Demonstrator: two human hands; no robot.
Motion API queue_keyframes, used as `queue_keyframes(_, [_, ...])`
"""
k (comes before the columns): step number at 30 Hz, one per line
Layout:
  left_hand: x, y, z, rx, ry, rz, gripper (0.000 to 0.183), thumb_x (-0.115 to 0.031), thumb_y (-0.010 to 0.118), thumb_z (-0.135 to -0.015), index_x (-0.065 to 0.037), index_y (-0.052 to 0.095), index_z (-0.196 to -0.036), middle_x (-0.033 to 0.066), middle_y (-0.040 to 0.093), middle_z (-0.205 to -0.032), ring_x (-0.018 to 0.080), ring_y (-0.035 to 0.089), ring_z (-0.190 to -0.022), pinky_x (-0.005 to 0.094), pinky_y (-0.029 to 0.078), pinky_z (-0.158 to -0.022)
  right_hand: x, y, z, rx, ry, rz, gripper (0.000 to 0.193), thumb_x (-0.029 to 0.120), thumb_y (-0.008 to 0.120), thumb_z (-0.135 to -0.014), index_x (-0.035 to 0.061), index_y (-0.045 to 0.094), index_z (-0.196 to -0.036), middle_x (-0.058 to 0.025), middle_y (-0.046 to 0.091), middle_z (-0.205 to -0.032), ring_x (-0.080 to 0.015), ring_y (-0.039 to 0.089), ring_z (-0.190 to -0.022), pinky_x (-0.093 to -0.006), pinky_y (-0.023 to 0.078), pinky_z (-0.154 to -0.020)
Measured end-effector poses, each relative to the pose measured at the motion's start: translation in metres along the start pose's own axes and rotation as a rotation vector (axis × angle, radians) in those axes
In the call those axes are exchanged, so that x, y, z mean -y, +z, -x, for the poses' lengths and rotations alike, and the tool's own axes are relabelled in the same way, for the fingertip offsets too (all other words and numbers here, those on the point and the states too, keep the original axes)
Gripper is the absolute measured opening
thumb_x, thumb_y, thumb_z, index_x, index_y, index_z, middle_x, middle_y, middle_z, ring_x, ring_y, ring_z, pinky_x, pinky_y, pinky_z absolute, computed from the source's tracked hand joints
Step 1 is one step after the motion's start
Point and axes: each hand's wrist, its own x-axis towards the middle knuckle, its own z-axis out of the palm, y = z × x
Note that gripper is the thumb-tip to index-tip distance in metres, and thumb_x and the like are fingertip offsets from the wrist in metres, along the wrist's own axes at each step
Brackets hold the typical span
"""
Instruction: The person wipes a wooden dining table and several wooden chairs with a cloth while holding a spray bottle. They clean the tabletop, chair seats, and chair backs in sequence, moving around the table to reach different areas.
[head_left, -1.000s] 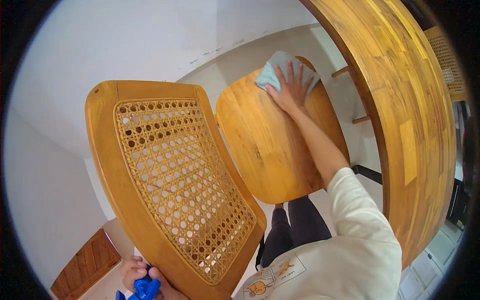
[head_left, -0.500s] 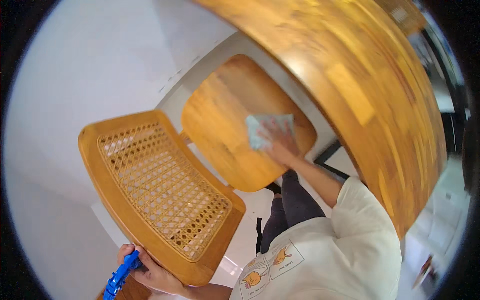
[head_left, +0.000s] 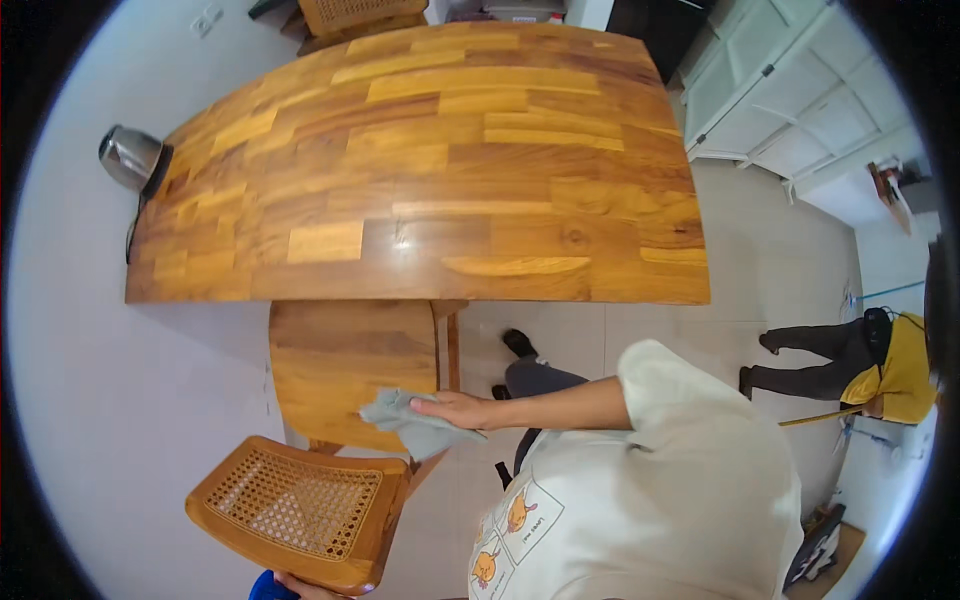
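A wooden chair stands by the table, its smooth seat (head_left: pixel 350 365) partly under the tabletop and its woven cane backrest (head_left: pixel 292 500) nearer me. In my right hand (head_left: pixel 462 409) is a crumpled grey-green cloth (head_left: pixel 412 420), pinched between thumb and fingers. The cloth hangs loosely over the seat's near right corner; I cannot tell if it touches the wood. At the bottom edge of the view, my left hand (head_left: pixel 302 588) grips the outer edge of the backrest, mostly cut off. A bright blue object (head_left: pixel 268 588) shows beside that hand, its kind unclear.
A long wooden table (head_left: pixel 450 190) spans the far side, with a steel kettle (head_left: pixel 135 158) at its left end. Another cane chair (head_left: pixel 365 15) stands beyond it. At right, a person in yellow (head_left: pixel 890 370) holds a stick. White cabinets (head_left: pixel 790 90) line the far right.
The view has swung toward the table. My right hand has gone from lying spread on the cloth against the seat to holding it bunched at the seat's edge. My left hand stays on the backrest.
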Motion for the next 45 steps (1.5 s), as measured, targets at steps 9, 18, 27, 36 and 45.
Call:
queue_keyframes(9, [-0.009, -0.072, -0.004, -0.314, 0.204, -0.16, 0.04, -0.029, 0.061, -0.083, 0.009, 0.055, -0.093, 0.0203, 0.059, -0.081, 0.0275, 0.053, -0.073, 0.0384, 0.044, -0.072, 0.228, -0.109, 0.217, -0.503, -0.859, 1.203, 0.045, 0.032, 0.046, -0.09, 0.0058, 0.043, -0.127, -0.0106, 0.037, -0.135, -0.0284, 0.033, -0.125, -0.0422, 0.026, -0.102])
queue_keyframes(18, [-0.122, -0.077, 0.09, -0.535, 0.265, -0.029, 0.045, -0.036, 0.067, -0.078, 0.005, 0.055, -0.094, 0.0169, 0.057, -0.085, 0.0244, 0.052, -0.077, 0.0375, 0.044, -0.069, 0.234, -0.337, 0.197, -0.742, -0.45, 1.867, 0.062, 0.054, 0.046, -0.082, 0.0185, 0.038, -0.132, -0.0033, 0.024, -0.144, -0.0289, 0.016, -0.134, -0.0532, 0.012, -0.105])
queue_keyframes(27, [-0.25, -0.031, 0.225, -0.191, 0.037, 0.351, 0.033, -0.023, 0.064, -0.082, 0.002, 0.052, -0.102, 0.0111, 0.056, -0.084, 0.0201, 0.053, -0.073, 0.0339, 0.045, -0.067, 0.229, -0.334, 0.185, -0.516, -0.689, 1.706, 0.06, 0.054, 0.049, -0.079, 0.0201, 0.043, -0.128, -0.0082, 0.029, -0.141, -0.0333, 0.015, -0.133, -0.0578, 0.005, -0.104])
queue_keyframes(36, [-0.262, -0.024, 0.305, 0.029, -0.029, 0.645, 0.025, -0.018, 0.055, -0.088, 0.001, 0.05, -0.103, 0.0069, 0.052, -0.088, 0.0153, 0.046, -0.082, 0.0313, 0.037, -0.085, 0.233, -0.387, 0.24, -0.549, -0.622, 1.816, 0.054, 0.054, 0.045, -0.082, 0.0252, 0.044, -0.127, -0.0037, 0.03, -0.141, -0.0273, 0.018, -0.133, -0.0509, 0.01, -0.106])
queue_keyframes(45, [-0.3, -0.039, 0.362, 0.174, -0.096, 0.763, 0.024, -0.02, 0.052, -0.087, -0.002, 0.047, -0.102, 0.0055, 0.045, -0.079, 0.013, 0.045, -0.073, 0.0383, 0.039, -0.092, 0.142, -0.248, 0.267, 0.108, -0.884, 1.673, 0.053, 0.052, 0.047, -0.082, 0.0276, 0.043, -0.128, -0.0058, 0.024, -0.143, -0.0294, 0.014, -0.134, -0.0505, 0.002, -0.108])
